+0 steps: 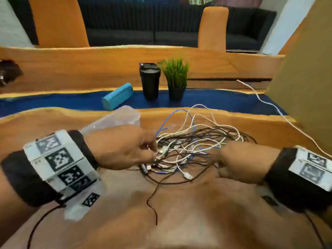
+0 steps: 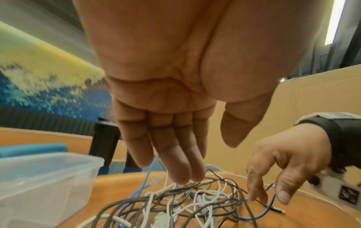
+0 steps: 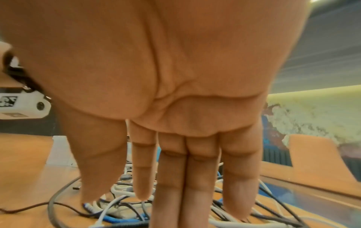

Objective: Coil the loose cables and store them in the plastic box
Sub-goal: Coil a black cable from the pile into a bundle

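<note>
A tangle of white, black and blue cables (image 1: pixel 188 150) lies on the wooden table (image 1: pixel 179 212). My left hand (image 1: pixel 151 150) reaches into its left side with straight fingers, thumb apart, holding nothing; the left wrist view shows the left hand (image 2: pixel 209 160) just above the cables (image 2: pixel 175 205). My right hand (image 1: pixel 216 159) rests on the tangle's right side, and in its wrist view the right hand (image 3: pixel 136 200) has its fingers stretched down onto the cables (image 3: pixel 121 214). The clear plastic box (image 1: pixel 116 119) stands behind my left hand, also seen as the box (image 2: pixel 39 185).
A black tumbler (image 1: pixel 150 81), a potted plant (image 1: pixel 176 78) and a teal case (image 1: pixel 117 96) stand beyond the cables. A cardboard panel (image 1: pixel 305 78) rises at the right, with a white cable (image 1: pixel 269 105) running past it. One thin dark cable (image 1: pixel 152 203) trails toward me.
</note>
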